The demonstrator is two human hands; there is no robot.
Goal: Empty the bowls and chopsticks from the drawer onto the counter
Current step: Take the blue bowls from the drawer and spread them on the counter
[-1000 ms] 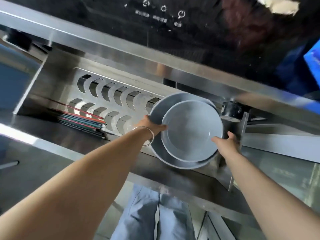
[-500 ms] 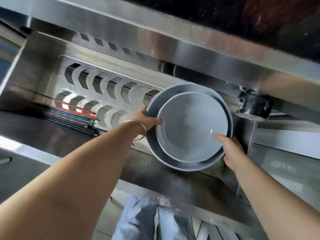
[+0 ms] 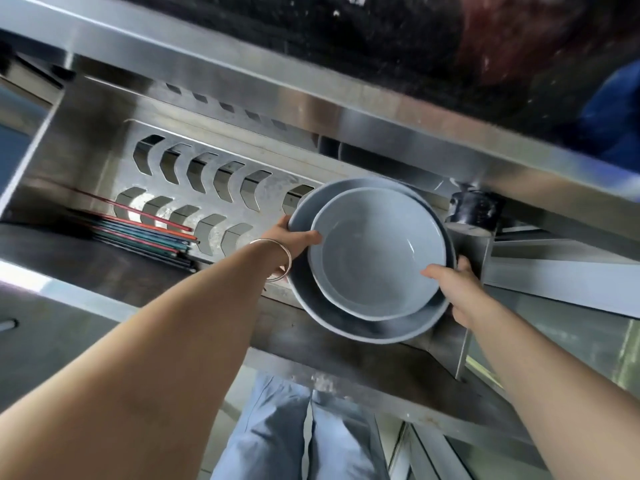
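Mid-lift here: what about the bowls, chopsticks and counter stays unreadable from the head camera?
- Whether more bowls sit under the large bowl: the small bowl and the large bowl cover it.
- Count of chopsticks: bundled, too thin.
- Right hand fingers: behind the rim.
- Counter: blurred, cut off by the top edge.

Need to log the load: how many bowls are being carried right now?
2. A large grey ceramic bowl gripped by left hand and right hand; a smaller grey ceramic bowl nested inside. More could hide underneath.

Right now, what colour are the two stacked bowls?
Both bowls are plain pale grey-blue with no pattern, shown clearly in the head view.
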